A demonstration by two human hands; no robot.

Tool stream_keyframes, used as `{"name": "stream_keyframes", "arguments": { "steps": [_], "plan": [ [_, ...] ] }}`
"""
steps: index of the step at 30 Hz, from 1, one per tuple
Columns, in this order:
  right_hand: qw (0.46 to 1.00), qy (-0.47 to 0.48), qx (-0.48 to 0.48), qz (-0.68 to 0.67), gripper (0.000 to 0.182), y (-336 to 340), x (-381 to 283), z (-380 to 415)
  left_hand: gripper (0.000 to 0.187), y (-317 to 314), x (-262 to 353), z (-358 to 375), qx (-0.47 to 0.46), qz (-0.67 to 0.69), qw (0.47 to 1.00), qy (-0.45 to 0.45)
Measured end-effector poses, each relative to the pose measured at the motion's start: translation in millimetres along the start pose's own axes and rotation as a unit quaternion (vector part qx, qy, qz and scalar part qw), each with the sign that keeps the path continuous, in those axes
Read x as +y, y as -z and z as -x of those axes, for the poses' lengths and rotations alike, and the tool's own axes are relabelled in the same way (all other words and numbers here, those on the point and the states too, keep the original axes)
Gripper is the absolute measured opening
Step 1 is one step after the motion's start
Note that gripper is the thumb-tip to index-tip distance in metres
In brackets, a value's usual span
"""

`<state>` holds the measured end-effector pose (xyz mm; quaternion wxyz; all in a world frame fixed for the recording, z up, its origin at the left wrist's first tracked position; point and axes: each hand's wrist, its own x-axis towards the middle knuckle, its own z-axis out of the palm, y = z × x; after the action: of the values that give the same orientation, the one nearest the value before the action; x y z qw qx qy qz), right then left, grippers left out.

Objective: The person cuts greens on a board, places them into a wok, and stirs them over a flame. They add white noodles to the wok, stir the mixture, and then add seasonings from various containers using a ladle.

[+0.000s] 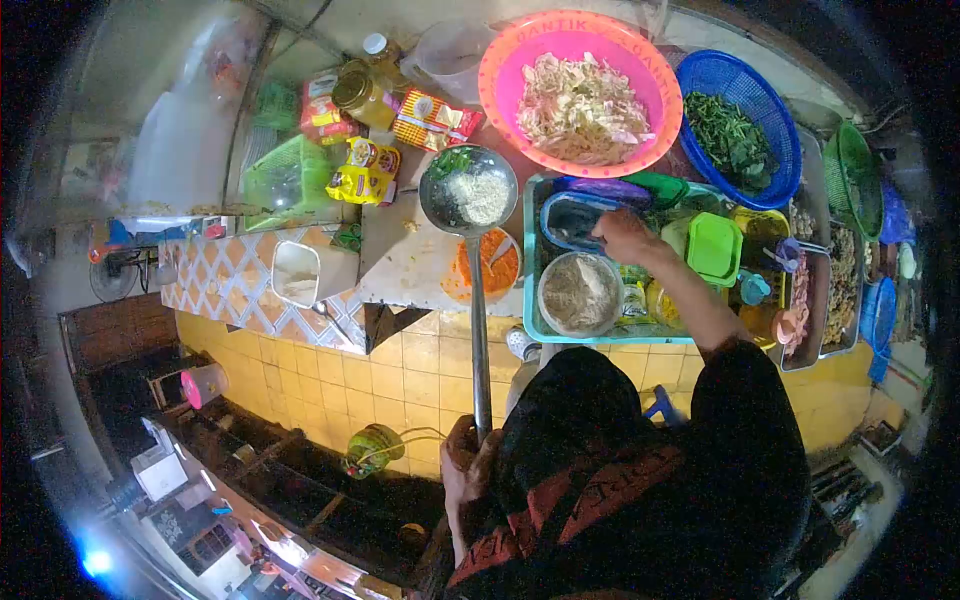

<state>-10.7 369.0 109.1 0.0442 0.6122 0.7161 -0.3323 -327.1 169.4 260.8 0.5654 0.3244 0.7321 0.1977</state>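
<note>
My left hand (pixel 468 455) is wrapped round the lower end of the long handle of a big metal ladle (pixel 478 330). White powder (pixel 478 198) and some chopped green leaves (pixel 453 162) lie in the ladle's bowl. That bowl hangs over the counter, above a dish of orange-red paste (pixel 505 262). My right hand (pixel 628 236) reaches over a blue-rimmed container (pixel 565 222) in the turquoise tray (pixel 530 300). Its fingers are bent together at the container's edge; what they hold, if anything, is hidden. Just in front of me sits a round tub of pale powder (pixel 580 293).
A pink basin of shredded pale vegetable (pixel 515 100) and a blue basket of cut greens (pixel 790 130) stand at the back. Yellow packets (pixel 362 172) and a jar (pixel 365 92) are left of the ladle. A lime-green box (pixel 714 248) is beside my right forearm.
</note>
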Motion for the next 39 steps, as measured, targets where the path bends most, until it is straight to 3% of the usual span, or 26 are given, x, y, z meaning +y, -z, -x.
{"name": "stream_keyframes", "arguments": {
  "steps": [5,7,10,14,18,20,21,23,24,26,29,32,35,39],
  "plan": [
    [0.999,0.033,0.003,-0.002,0.026,21,-11,15,0.024,7,2,3,-0.017,0.014,1.000,-0.011],
    [0.996,0.024,-0.011,-0.086,0.027,25,-4,16,0.021,12,-12,0,-0.029,-0.012,0.999,-0.013],
    [0.994,0.041,0.015,-0.103,0.026,46,-11,31,0.019,10,-5,6,-0.024,0.019,0.999,0.017],
    [0.991,0.067,0.049,-0.107,0.025,81,-31,47,0.019,14,-9,9,-0.022,-0.022,0.998,-0.053],
    [0.983,0.095,0.105,-0.120,0.021,108,-82,58,0.021,15,-20,6,-0.030,-0.055,0.996,-0.068],
    [0.962,0.013,0.188,0.197,0.015,110,-96,59,0.022,17,-32,1,-0.067,0.071,0.995,-0.004],
    [0.962,0.014,0.190,0.196,0.015,104,-94,60,0.022,17,-35,1,-0.065,0.071,0.995,-0.006],
    [0.911,0.034,0.322,0.255,0.010,81,-75,56,0.021,16,-39,3,-0.043,-0.020,0.993,-0.105],
    [0.911,0.033,0.321,0.254,0.010,67,-65,52,0.021,17,-41,3,-0.044,-0.022,0.993,-0.104],
    [0.948,0.041,0.195,0.247,0.012,34,-45,40,0.022,20,-44,3,-0.056,-0.021,0.994,-0.094],
    [0.960,-0.003,0.162,0.227,0.014,-1,-24,27,0.021,20,-16,15,-0.058,-0.025,0.997,-0.048],
    [0.980,-0.002,0.119,0.161,0.015,-2,-11,15,0.021,21,-17,15,-0.060,-0.014,0.997,-0.042],
    [0.986,0.053,0.067,0.144,0.016,-15,6,-8,0.021,20,-19,16,-0.061,0.062,0.995,-0.043],
    [0.986,0.050,0.024,0.160,0.015,1,-2,-1,0.023,23,-15,16,-0.069,0.059,0.996,-0.018]
  ]
}}
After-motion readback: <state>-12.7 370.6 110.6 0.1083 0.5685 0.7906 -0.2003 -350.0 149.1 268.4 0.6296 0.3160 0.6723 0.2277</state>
